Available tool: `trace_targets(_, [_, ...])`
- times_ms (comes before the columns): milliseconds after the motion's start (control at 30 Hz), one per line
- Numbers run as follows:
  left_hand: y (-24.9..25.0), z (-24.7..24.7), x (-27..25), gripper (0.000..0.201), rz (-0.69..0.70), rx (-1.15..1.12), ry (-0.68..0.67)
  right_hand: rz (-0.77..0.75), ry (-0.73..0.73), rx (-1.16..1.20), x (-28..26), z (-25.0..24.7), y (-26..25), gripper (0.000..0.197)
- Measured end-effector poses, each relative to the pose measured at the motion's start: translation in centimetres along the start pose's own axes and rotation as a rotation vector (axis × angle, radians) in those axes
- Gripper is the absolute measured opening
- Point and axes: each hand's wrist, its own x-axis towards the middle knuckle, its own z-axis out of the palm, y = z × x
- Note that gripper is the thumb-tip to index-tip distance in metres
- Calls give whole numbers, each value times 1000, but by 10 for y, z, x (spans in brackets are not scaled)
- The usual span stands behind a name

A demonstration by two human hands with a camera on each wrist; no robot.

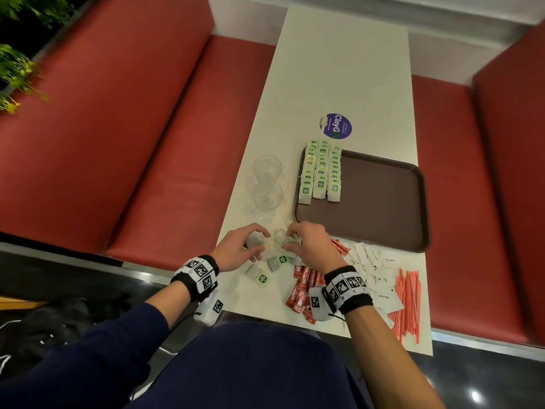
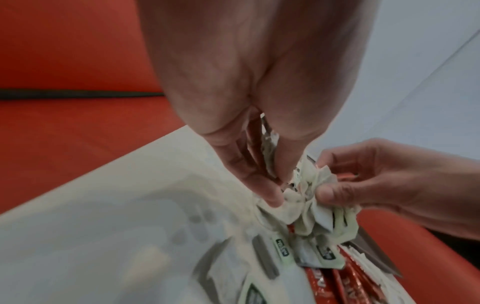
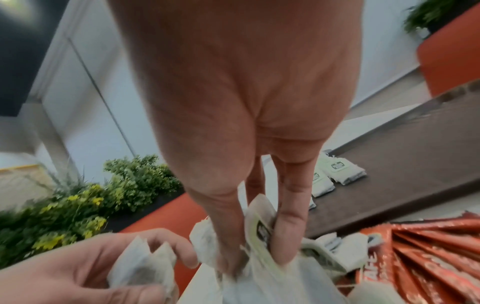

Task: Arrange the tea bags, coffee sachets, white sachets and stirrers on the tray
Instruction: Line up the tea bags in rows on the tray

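A brown tray (image 1: pixel 380 202) lies on the white table (image 1: pixel 339 69), with three rows of green-tagged tea bags (image 1: pixel 321 172) along its left side. Near the table's front edge, my left hand (image 1: pixel 247 246) and right hand (image 1: pixel 298 240) both pinch a tangled bunch of tea bags (image 1: pixel 278 240), also seen as the crumpled tea bags (image 2: pixel 311 205) and tea bags (image 3: pixel 259 236). Loose tea bags (image 1: pixel 259 276) lie beneath the hands. Red coffee sachets (image 1: pixel 303 287), white sachets (image 1: pixel 374 267) and orange stirrers (image 1: pixel 407 302) lie to the right.
Two empty glasses (image 1: pixel 267 184) stand left of the tray. A purple round sticker (image 1: pixel 336 126) sits behind it on the table. Red bench seats (image 1: pixel 147 143) flank the table on both sides. Plants (image 1: pixel 17 72) stand at the far left.
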Motion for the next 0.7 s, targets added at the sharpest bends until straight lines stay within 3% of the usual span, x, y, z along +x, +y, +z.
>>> trace_targets(133, [10, 2, 8, 30, -47, -97, -22, 14, 38, 130, -5, -13, 0, 22])
trace_targets(333, [42, 2, 11, 76, -25, -308, -221, -5, 60, 280, -10, -36, -14, 19])
trace_targets(433, [57, 3, 13, 73, 20, -384, -255, -4, 49, 335, -9, -37, -18, 17])
trace_targets(533, [64, 8, 14, 52, 33, -468, -205, 29, 46, 379, -8, -37, -22, 17])
trace_targets(700, [61, 19, 20, 52, 11, -438, -94, 54, 95, 410, -4, -27, -26, 51])
